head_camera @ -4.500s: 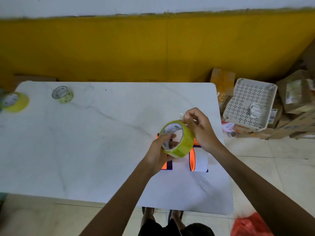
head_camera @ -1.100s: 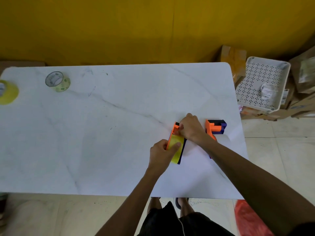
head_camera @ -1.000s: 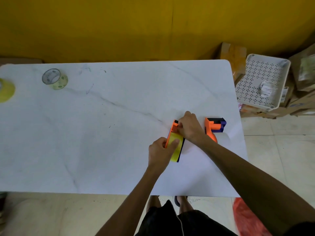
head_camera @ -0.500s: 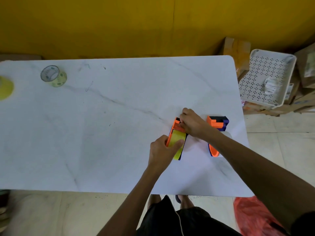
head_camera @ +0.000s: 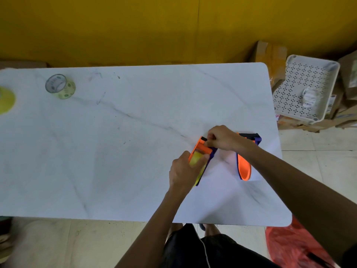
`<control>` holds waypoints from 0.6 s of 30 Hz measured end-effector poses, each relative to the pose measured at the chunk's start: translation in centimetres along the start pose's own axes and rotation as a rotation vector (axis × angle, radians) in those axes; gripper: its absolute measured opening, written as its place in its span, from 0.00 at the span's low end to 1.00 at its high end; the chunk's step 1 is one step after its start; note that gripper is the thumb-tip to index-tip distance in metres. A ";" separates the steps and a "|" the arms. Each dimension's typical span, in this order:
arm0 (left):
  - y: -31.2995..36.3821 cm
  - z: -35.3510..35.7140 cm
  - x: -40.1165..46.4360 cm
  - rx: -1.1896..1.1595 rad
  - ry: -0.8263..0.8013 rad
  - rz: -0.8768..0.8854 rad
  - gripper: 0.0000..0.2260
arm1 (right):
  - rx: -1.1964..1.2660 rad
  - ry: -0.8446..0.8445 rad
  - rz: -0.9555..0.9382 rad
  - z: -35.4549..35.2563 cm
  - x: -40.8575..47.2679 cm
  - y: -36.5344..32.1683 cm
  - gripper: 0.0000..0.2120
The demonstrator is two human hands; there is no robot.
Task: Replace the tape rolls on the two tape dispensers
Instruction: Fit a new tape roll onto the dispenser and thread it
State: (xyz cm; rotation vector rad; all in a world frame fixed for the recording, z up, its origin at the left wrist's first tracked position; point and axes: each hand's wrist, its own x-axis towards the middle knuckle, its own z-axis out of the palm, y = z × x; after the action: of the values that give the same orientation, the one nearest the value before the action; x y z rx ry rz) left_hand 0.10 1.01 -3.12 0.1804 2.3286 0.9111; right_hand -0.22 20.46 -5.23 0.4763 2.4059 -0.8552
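Observation:
An orange and purple tape dispenser (head_camera: 202, 148) lies on the white marble table (head_camera: 125, 151) at the right, with a yellow tape roll (head_camera: 196, 159) seated in it. My left hand (head_camera: 183, 171) grips the roll and the dispenser's body. My right hand (head_camera: 222, 138) pinches something small at the dispenser's far end, likely the tape's end. A second orange and purple dispenser (head_camera: 244, 167) lies just to the right, partly hidden by my right forearm. A near-empty clear roll (head_camera: 59, 88) and a yellow roll (head_camera: 6, 100) sit at the far left.
A white perforated basket (head_camera: 307, 88) and cardboard boxes (head_camera: 270, 55) stand on the floor right of the table. A red plastic bag (head_camera: 289, 246) lies at the lower right. A yellow wall runs behind the table.
The yellow roll went from my raised hands into the left dispenser. Over the last second my right hand stayed pinching at the dispenser's far end, while the camera shifted a little.

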 end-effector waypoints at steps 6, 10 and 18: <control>-0.5 0.0 0.2 -0.036 0.003 -0.008 0.24 | 0.042 0.047 0.014 -0.8 -0.5 -0.4 0.08; -1.2 -0.3 0.0 -0.113 -0.057 0.010 0.19 | 0.037 0.146 0.024 -0.1 -2.5 -0.9 0.08; -2.8 -1.6 -0.9 -0.267 -0.191 0.052 0.17 | -0.153 0.116 0.054 2.2 -3.0 -2.7 0.09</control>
State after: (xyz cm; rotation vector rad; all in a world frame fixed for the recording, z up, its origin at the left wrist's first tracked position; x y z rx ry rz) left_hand 0.10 -2.37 -3.58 0.2073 2.0139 1.1660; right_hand 1.66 16.60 -3.60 0.5414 2.5286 -0.6307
